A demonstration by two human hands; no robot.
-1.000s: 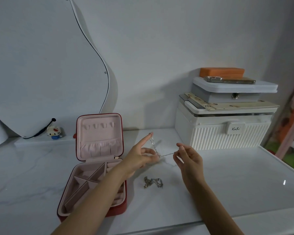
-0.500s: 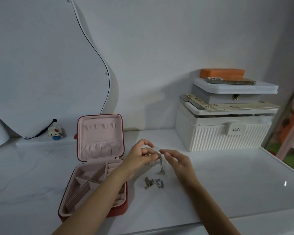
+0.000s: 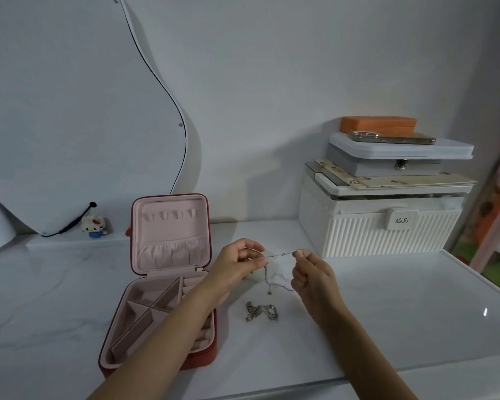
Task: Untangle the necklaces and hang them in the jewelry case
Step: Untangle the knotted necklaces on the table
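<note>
A thin silver necklace chain (image 3: pixel 280 254) stretches level between my two hands above the white table. My left hand (image 3: pixel 237 264) pinches one part of it, and a short loose end (image 3: pixel 267 281) dangles below those fingers. My right hand (image 3: pixel 309 272) pinches the other end at its fingertips. A small tangled heap of silver necklaces (image 3: pixel 261 311) lies on the table just below the hands. The red jewelry case (image 3: pixel 168 284) stands open to the left, its pink lid upright with a row of hooks (image 3: pixel 171 215) and a gathered pocket; my left forearm crosses its right edge.
A white ribbed storage box (image 3: pixel 378 229) stands at the back right, stacked with a grey box, an orange case and a phone. A curved mirror (image 3: pixel 78 111) leans at the back left with a small figurine (image 3: pixel 94 225) beside it. The table's front edge (image 3: pixel 300 385) runs close below.
The hands came together over the heap, then drew apart again. The chain, earlier hanging from my left fingers, is now pulled straight between both hands, lower than a second ago.
</note>
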